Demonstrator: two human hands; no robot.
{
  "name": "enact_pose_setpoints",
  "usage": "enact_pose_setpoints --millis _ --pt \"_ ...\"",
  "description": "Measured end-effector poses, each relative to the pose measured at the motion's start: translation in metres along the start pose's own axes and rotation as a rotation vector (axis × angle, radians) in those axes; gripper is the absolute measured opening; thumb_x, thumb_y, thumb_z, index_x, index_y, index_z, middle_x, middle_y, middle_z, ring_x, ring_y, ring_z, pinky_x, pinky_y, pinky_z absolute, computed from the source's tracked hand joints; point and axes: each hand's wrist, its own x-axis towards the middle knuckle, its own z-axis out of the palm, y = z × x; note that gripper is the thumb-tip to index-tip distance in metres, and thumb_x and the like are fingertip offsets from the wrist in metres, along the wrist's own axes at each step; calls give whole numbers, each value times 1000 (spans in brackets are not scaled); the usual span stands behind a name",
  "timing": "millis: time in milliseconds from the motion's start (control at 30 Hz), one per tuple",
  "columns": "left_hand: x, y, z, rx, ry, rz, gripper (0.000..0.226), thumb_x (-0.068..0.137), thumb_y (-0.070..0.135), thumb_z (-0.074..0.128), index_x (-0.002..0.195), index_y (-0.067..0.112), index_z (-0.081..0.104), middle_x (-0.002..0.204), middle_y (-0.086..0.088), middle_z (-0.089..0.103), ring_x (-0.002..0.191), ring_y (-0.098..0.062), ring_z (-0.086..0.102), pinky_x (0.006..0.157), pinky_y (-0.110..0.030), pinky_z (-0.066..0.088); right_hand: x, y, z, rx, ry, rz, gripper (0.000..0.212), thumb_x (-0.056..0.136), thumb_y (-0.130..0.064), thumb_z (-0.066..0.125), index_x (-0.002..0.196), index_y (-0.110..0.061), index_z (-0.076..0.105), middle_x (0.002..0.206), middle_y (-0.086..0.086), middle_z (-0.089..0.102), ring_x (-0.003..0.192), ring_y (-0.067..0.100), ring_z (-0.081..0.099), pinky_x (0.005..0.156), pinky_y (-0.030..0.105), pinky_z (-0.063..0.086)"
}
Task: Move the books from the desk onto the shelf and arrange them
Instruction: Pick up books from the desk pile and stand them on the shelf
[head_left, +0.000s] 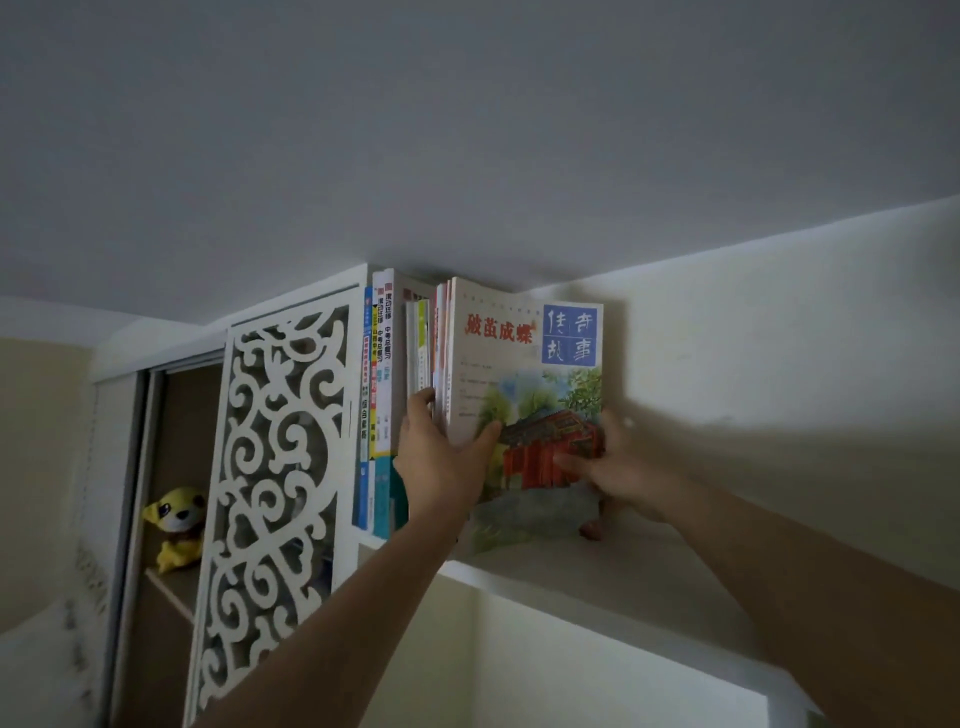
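A row of books (382, 395) stands upright on a high white shelf (613, 571) close under the ceiling. The rightmost is a thin book (524, 374) with a painted red building and red and blue Chinese titles on its cover. My left hand (441, 457) grips the spine side of this book and a few thin ones beside it, thumb on the cover and fingers on the far side. My right hand (618, 467) holds the cover's lower right edge, fingers lying on the front. The desk is out of sight.
A white carved fretwork panel (270, 493) stands left of the books. Behind it is an open cabinet with a yellow plush toy (176, 525) on a shelf. The shelf runs on to the right along the wall, bare past my right hand.
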Motion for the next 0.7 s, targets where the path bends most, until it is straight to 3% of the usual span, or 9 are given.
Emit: enact_pose_setpoints --millis 67,133,200,267,367,467,567,633,700 --pt "4 -8 4 113 59 20 78 68 42 83 132 24 42 124 -2 54 118 -26 46 94 -52 50 0 -3 6 -60 26 -26 60 78 -24 82 127 -17 48 111 -10 58 107 13 58 93 30 49" --pt "3 -10 5 123 104 -5 78 65 42 85 130 23 45 128 -5 44 120 -25 36 102 -51 42 -4 -4 12 -78 14 -36 86 67 -27 89 138 -15 42 129 -4 57 121 17 55 104 34 45" --pt "2 -9 5 85 143 -45 78 63 37 88 127 22 47 129 -7 35 121 -25 33 105 -48 41 -11 -3 17 -123 -19 -38 103 59 -25 94 142 -14 34 133 -1 54 127 18 50 107 31 39" --pt "1 -8 6 75 171 -54 80 62 32 89 128 22 46 131 -7 33 123 -25 31 106 -47 40 -17 -5 25 -164 -36 -21 109 58 -23 94 145 -15 28 128 -7 48 124 13 45 101 22 34" --pt "-1 -4 12 53 188 -52 81 64 22 88 131 29 43 135 -7 32 125 -26 30 104 -48 40 -19 -13 40 -163 -117 -26 123 50 -34 98 149 -17 27 140 -5 47 131 17 47 110 32 38" --pt "-5 1 16 64 194 -37 70 70 20 83 128 33 47 136 -6 32 124 -25 29 105 -47 37 -28 -26 52 -96 -269 27 122 62 -28 92 153 -24 11 148 -1 39 135 19 41 113 33 33" --pt "-9 -14 6 43 52 91 68 84 21 71 142 29 36 148 -1 24 131 -19 21 111 -51 32 -32 -30 61 -140 -306 68 136 55 -45 91 154 -27 0 150 -3 33 138 23 38 113 35 32" --pt "-18 -30 -11 79 -175 254 72 94 22 58 153 28 18 159 11 8 145 -13 8 118 -52 24 -28 -29 65 -143 -307 81 159 39 -56 94 152 -32 -15 153 -4 35 135 19 43 113 39 36" --pt "-23 -44 -32 90 -382 316 77 97 20 54 155 31 6 161 20 -3 149 -3 -2 120 -47 24 -23 -27 67 -151 -326 84 165 38 -53 95 149 -34 -25 154 -4 36 136 16 41 113 39 37"
